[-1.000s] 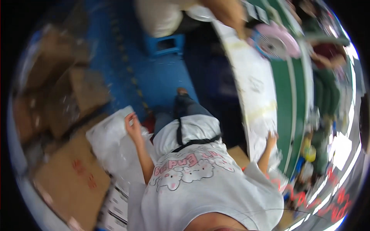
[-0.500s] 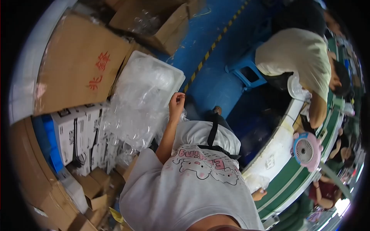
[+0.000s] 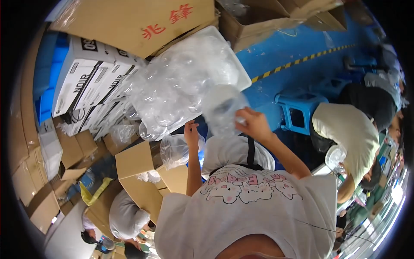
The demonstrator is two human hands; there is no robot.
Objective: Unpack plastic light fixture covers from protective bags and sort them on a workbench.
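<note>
My right hand (image 3: 253, 124) is closed, pinching the edge of a clear rounded plastic piece (image 3: 222, 108). Motion blurs the piece, so I cannot tell whether it is a bag or a shell. Left of it, my left hand (image 3: 192, 134) is raised with its fingers loosely bent and apart, with nothing visible in them. Close beside my left wrist is a clear plastic wrapped thing (image 3: 174, 151). Just beyond both hands, a white tray (image 3: 242, 80) carries a heap of clear plastic pieces (image 3: 172, 86).
Open cardboard boxes (image 3: 133, 162) stand at the lower left, with white printed cartons (image 3: 86, 77) behind. A large brown carton (image 3: 120, 21) borders the tray. At right are a blue stool (image 3: 299, 108) and a bent-over co-worker (image 3: 345, 129). Yellow-black tape (image 3: 302, 60) crosses the blue floor.
My view has swung rightward from the bench with the fan. My right hand has come from the bench to the tray's near side with the clear plastic piece. My left hand stays raised.
</note>
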